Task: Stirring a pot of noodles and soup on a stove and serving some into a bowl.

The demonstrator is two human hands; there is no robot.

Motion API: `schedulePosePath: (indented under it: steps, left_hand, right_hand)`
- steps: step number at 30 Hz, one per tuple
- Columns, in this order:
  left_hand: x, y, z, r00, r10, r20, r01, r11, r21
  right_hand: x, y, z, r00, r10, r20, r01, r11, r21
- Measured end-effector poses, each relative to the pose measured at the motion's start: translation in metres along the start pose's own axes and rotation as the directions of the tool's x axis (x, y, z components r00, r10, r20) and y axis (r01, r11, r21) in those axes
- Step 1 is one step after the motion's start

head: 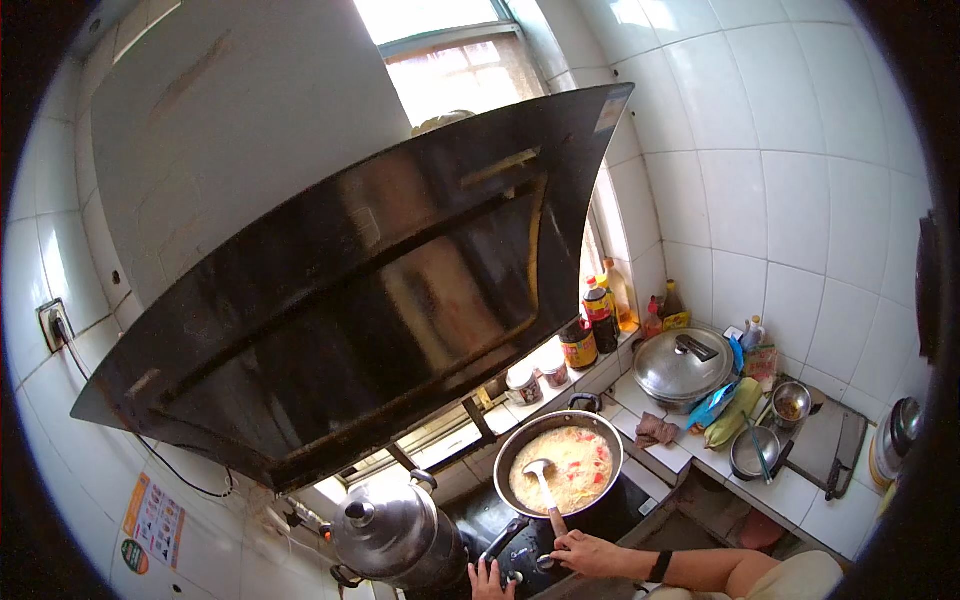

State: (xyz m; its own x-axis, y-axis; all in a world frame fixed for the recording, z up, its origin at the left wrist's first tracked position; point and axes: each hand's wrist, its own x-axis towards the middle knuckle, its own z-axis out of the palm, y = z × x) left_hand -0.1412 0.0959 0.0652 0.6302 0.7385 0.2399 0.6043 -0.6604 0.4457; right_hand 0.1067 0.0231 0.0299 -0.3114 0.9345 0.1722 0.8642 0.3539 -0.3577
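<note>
A wok [498, 471] of pale, bubbling soup with red pieces, perhaps tomato, sits on the black glass gas stove [469, 517]. My right hand [592, 555] grips the brown handle of a metal ladle [547, 491], whose bowl rests in the soup. The fingers of that hand are close to a stove knob [545, 561]; whether they touch it I cannot tell. At the bottom edge my left hand [489, 583] shows only its spread fingers, close to the end of the wok's long black handle [506, 537] and a second knob [514, 577].
A tall lidded metal pot [397, 532] stands left of the wok. A dark range hood [360, 300] hangs low over the stove. Along the right counter are a lidded pan [682, 364], corn [731, 416], a small saucepan [754, 450] and a metal bowl [791, 405]. Sauce bottles [600, 315] line the sill.
</note>
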Motion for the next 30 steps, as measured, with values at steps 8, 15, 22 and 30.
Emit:
schedulePosePath:
  steps: [8, 15, 22, 30]
  left_hand:
    - [0.026, -0.023, 0.024, 1.0, -0.007, 0.006, 0.007, 0.999, 0.037]
    - [0.023, -0.023, 0.023, 0.987, -0.132, 0.092, 0.126, 0.99, 0.067]
    - [0.017, -0.018, 0.02, 0.993, -0.109, 0.047, 0.107, 0.993, 0.041]
    - [0.02, -0.017, 0.02, 0.993, -0.104, 0.048, 0.103, 0.994, 0.027]
  right_hand:
    - [0.024, 0.014, -0.006, 0.966, 0.182, -0.181, -0.196, 0.979, -0.058]
    - [0.034, 0.028, 0.014, 0.966, 0.136, -0.22, -0.194, 0.944, -0.267]
    - [0.023, 0.036, 0.015, 0.904, 0.383, -0.188, -0.42, 0.878, -0.23]
    - [0.044, 0.082, -0.045, 0.718, 0.675, -0.172, -0.676, 0.735, 0.062]
